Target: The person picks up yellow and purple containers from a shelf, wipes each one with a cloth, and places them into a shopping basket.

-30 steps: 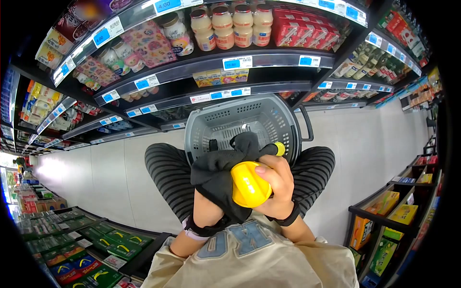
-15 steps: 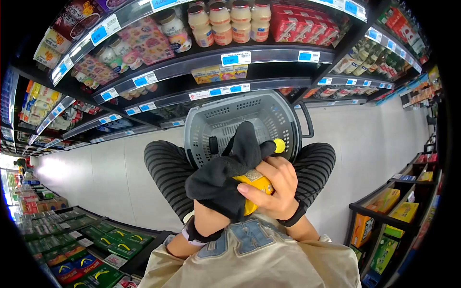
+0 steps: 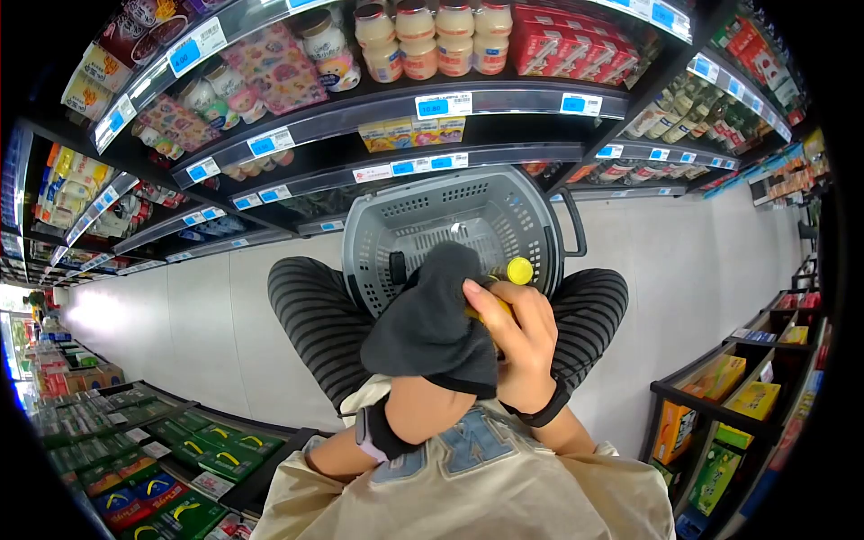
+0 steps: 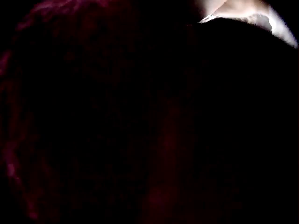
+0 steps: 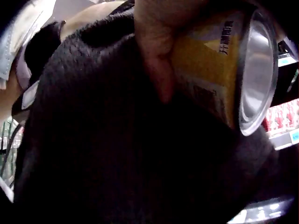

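Observation:
In the head view my right hand (image 3: 525,351) grips a yellow can (image 3: 493,312), thumb and fingers round its side. The right wrist view shows the can's printed label (image 5: 205,65) and its bare metal end (image 5: 258,74). A dark grey fleecy cloth (image 3: 432,315) covers my left hand and lies against the can. Only the left forearm (image 3: 427,409) shows below the cloth; the fingers are hidden. Dark fabric fills nearly all of the left wrist view. Just beyond my right fingers is a round yellow cap (image 3: 519,270).
A grey shopping basket (image 3: 360,238) stands between my knees, its handle (image 3: 576,225) at the right. Ahead are shelves with bottled drinks (image 3: 417,40) and red cartons (image 3: 567,49). Low racks of boxed goods (image 3: 225,450) stand behind on both sides.
The can's yellow lid faced up a second ago; the can has since turned, and cloth and fingers now mostly hide it. The cloth-covered left hand has shifted right, across the can.

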Tool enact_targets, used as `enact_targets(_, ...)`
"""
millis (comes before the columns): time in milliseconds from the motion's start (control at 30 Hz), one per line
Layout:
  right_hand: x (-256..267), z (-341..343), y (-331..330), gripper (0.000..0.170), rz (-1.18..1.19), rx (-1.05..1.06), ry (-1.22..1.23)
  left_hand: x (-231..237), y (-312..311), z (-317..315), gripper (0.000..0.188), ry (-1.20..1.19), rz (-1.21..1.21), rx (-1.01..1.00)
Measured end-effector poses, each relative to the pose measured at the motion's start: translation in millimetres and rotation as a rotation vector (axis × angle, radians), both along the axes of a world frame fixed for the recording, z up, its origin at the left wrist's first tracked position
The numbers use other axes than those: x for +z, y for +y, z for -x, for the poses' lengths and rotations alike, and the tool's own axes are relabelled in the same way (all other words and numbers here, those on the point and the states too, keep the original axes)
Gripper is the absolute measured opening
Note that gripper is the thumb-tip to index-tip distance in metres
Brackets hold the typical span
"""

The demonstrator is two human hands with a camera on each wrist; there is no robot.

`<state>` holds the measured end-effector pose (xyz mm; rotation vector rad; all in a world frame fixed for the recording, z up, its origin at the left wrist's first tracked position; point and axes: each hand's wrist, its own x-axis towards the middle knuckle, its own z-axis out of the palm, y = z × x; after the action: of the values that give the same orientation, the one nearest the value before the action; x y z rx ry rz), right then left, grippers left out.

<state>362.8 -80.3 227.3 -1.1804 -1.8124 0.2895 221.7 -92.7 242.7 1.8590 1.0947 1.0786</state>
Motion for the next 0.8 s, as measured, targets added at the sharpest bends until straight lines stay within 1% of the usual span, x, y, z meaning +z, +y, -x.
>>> enact_targets(33,-1.6,0.4,0.1,0.066,0.006,-0.023,-0.043,-1.4,-6.5,-2.6,0.047,0.210,-0.089,0.057)
enact_targets(67,-3.0,0.9,0.4,0.064,0.012,-0.045,-0.085,-3.4,-7.0,-4.8,0.050,0.155,-0.049,0.093)
enact_targets(100,-4.1,2.2,-0.7,0.064,0.015,-0.044,-0.084,-3.3,-7.4,-4.5,0.050,0.156,-0.047,0.093)
enact_targets(167,-6.2,6.4,-4.8,0.061,0.007,-0.053,-0.067,-3.1,-9.8,-3.6,0.046,0.318,-0.144,0.129)
enact_targets(200,-6.1,7.8,-5.4,0.063,-0.017,-0.053,-0.063,-2.0,-6.3,-2.4,0.046,0.319,-0.140,0.128)
enact_targets(267,-5.9,9.1,-7.7,0.064,-0.032,-0.041,-0.066,1.6,10.1,2.8,0.041,0.001,-0.082,0.085)
enact_targets(300,-5.5,9.6,-8.2,0.065,-0.053,-0.031,-0.069,3.3,16.8,7.4,0.041,0.000,-0.082,0.086)
enact_targets(333,-2.9,10.1,-8.4,0.069,-0.067,-0.026,-0.090,5.0,23.1,13.1,0.041,-0.066,0.020,-0.005)
enact_targets(367,-2.9,10.8,-9.0,0.069,-0.067,-0.025,-0.091,6.3,25.4,15.9,0.041,-0.132,0.122,-0.096)
enact_targets(400,-2.9,11.5,-10.1,0.071,-0.059,-0.017,-0.073,7.2,20.5,14.9,0.036,-0.330,0.256,-0.079)
enact_targets(433,-3.0,12.2,-11.4,0.072,-0.050,-0.009,-0.053,4.9,18.3,15.4,0.036,-0.332,0.257,-0.077)
enact_targets(467,-3.3,13.1,-15.0,0.077,-0.032,0.006,0.004,0.8,17.0,16.0,0.031,-0.482,0.388,-0.023)
enact_targets(500,-4.0,13.0,-16.3,0.077,-0.029,0.008,0.003,-1.5,15.8,16.4,0.028,-0.632,0.521,0.034)
enact_targets(533,-5.0,12.6,-17.8,0.079,-0.030,0.018,0.001,1.7,19.8,18.3,0.028,-0.674,0.561,-0.036)
enact_targets(567,-5.7,12.5,-19.4,0.080,-0.032,0.025,-0.002,0.3,20.4,18.2,0.028,-0.674,0.566,-0.037)
enact_targets(633,-6.3,11.9,-19.2,0.081,-0.045,0.014,-0.010,-5.9,20.9,16.6,0.026,-0.756,0.603,-0.003)
enact_targets(667,-6.5,11.4,-19.1,0.080,-0.056,0.009,-0.007,-11.6,18.6,15.3,0.022,-0.888,0.645,0.009)
enact_targets(700,-6.9,11.2,-18.3,0.078,-0.067,0.005,-0.003,-15.2,17.7,14.3,0.022,-0.890,0.644,0.008)
enact_targets(733,-8.0,11.3,-17.1,0.078,-0.067,0.005,-0.006,-18.5,16.7,13.6,0.023,-1.040,0.639,-0.038)
enact_targets(767,-9.7,11.8,-15.7,0.077,-0.108,0.018,0.018,-22.9,14.7,13.9,0.024,-1.189,0.633,-0.083)
enact_targets(800,-11.4,12.5,-15.2,0.076,-0.148,0.031,0.042,-32.0,7.0,19.8,0.032,-1.193,0.632,-0.067)
